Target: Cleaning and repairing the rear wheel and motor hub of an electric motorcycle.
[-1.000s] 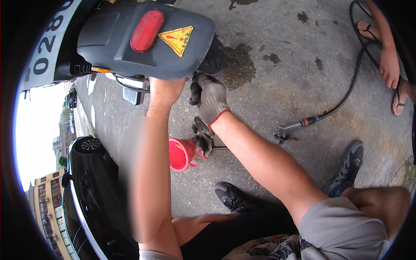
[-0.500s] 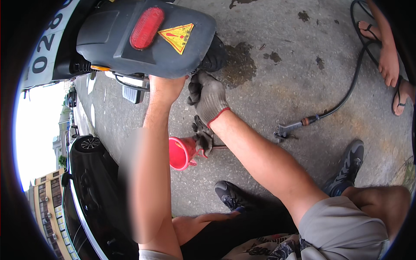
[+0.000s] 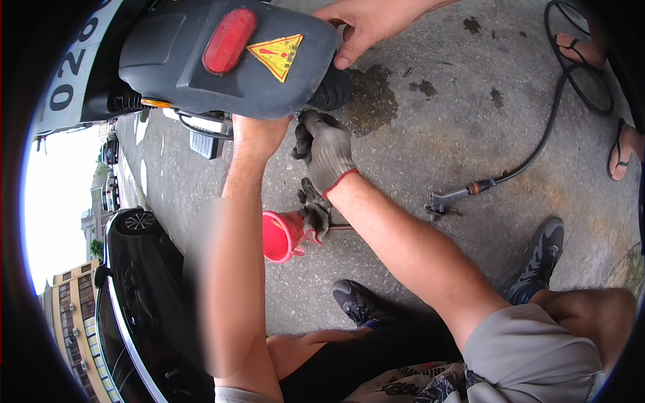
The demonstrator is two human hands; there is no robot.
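My bare left hand (image 3: 257, 134) reaches up under the grey rear mudguard (image 3: 168, 74) of a scooter, and its fingers are hidden behind the edge. That mudguard carries a red reflector (image 3: 228, 40) and a yellow warning triangle (image 3: 277, 55). My right hand (image 3: 327, 153), in a grey glove with a red cuff, is raised beside it with the fingers curled just below the black tyre (image 3: 330, 91). Another person's hand (image 3: 366, 23) grips the mudguard's right edge from above. Below my wrists a red funnel (image 3: 277, 236) lies on the concrete, with a loose grey glove (image 3: 314, 211) on it.
A black hose (image 3: 537, 148) ending in a metal nozzle (image 3: 451, 199) lies on the ground to the right. Dark oil stains (image 3: 373, 94) mark the concrete by the tyre. Another person's sandalled feet (image 3: 628, 149) stand far right. My grey shoes (image 3: 359, 302) (image 3: 537, 258) are below; a black car (image 3: 134, 269) is at left.
Another person's hand has come in at the top and taken hold of the mudguard's edge. My two hands stay under the mudguard, hardly moved.
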